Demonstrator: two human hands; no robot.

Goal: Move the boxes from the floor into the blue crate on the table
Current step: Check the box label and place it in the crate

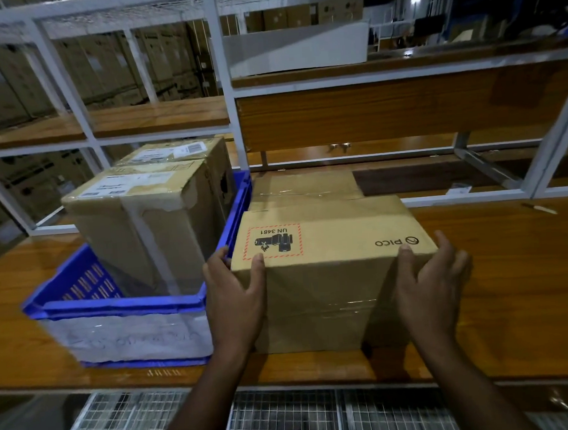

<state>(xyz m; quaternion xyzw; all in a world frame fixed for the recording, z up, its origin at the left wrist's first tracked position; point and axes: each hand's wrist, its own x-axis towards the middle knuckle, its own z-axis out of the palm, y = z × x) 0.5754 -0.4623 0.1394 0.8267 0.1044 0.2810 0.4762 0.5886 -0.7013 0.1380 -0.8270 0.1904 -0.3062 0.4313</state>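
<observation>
the pico box [331,245] stands on the wooden table [513,284], at about centre of the view, just to the 3 o'clock side of the blue crate [115,306] and touching or nearly touching its right wall. it bears a red-bordered un 3481 label on top and clear tape round its near face. the left hand [236,294] holds its near left corner, thumb on top and fingers round the side; the right hand [433,282] holds the near right corner with thumb on the top edge, the fingers spread along the side. both hands are clamped on the box, which seems to rest on the table, not in the air.

so this box is off the floor but not yet in the crate. behind it, at 12 o'clock, lies another taped box [304,187] on the table, also outside the crate.

the crate sits at 9 o'clock, with a white wrapped near wall. inside it stand two tall boxes: a near box [143,223] with a torn, taped top and a white label, and a far box [179,151] behind it at 11 o'clock, also labelled. they fill the back and right part; a gap shows at the near left of the crate.

my judgement: the task is about half done, two boxes in, two on the table waiting. the floor is not in view, so whether more remain there i cannot tell.
</observation>
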